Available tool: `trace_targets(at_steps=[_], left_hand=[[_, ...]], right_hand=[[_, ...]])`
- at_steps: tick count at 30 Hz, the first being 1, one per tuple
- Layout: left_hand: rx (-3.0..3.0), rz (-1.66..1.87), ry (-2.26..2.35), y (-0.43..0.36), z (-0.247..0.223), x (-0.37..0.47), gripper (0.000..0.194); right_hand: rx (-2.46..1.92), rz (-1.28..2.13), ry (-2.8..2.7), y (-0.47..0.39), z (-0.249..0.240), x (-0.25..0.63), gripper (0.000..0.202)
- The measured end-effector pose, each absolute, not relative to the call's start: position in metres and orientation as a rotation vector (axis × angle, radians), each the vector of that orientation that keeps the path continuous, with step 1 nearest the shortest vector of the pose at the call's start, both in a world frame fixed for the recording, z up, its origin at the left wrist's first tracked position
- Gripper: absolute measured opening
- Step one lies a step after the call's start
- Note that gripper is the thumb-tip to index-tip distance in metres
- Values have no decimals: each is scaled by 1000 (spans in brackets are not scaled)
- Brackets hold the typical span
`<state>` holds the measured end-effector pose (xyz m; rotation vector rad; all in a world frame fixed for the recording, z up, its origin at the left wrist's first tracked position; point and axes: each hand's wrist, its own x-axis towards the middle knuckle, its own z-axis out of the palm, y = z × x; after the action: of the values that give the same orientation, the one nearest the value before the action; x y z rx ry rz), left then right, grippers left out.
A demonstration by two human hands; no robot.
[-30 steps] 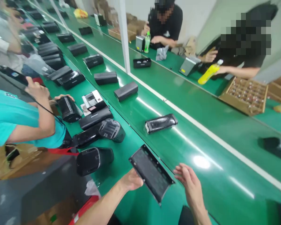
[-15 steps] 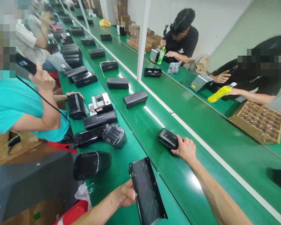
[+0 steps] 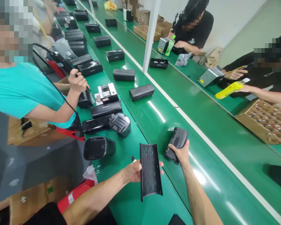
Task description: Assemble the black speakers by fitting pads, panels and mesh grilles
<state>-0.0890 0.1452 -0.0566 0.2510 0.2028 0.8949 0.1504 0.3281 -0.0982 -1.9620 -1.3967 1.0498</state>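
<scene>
The left hand's (image 3: 134,171) fingers clamp a curved black cover (image 3: 151,170); the right hand's (image 3: 180,153) grip a black speaker (image 3: 177,144).

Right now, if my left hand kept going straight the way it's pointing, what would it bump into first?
Probably the dark rounded box in your right hand. Your left hand and its black shell might pass over or under it, though; heights are unclear.

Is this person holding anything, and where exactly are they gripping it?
Yes, two things. The left hand holds a curved black panel from beneath, thumb at its left edge. The right hand grips a black box-like device at its near end.
</scene>
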Motion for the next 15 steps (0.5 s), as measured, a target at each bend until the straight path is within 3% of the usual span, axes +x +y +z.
trace_targets(at_steps=[3, 6, 11, 15], left_hand=[[249, 942, 168, 145, -51, -90, 93], [204, 1051, 159, 143, -46, -86, 86], [198, 1029, 195, 139, -47, -66, 80], [223, 973, 224, 135, -42, -41, 73]], right_hand=[[-1953, 1221, -1189, 319, -74, 147, 150], [-1806, 1375, -1119, 286, -28, 164, 131], [-1853, 1234, -1394, 189, 64, 185, 116], [-1908, 1064, -1686, 135, 93, 171, 121]])
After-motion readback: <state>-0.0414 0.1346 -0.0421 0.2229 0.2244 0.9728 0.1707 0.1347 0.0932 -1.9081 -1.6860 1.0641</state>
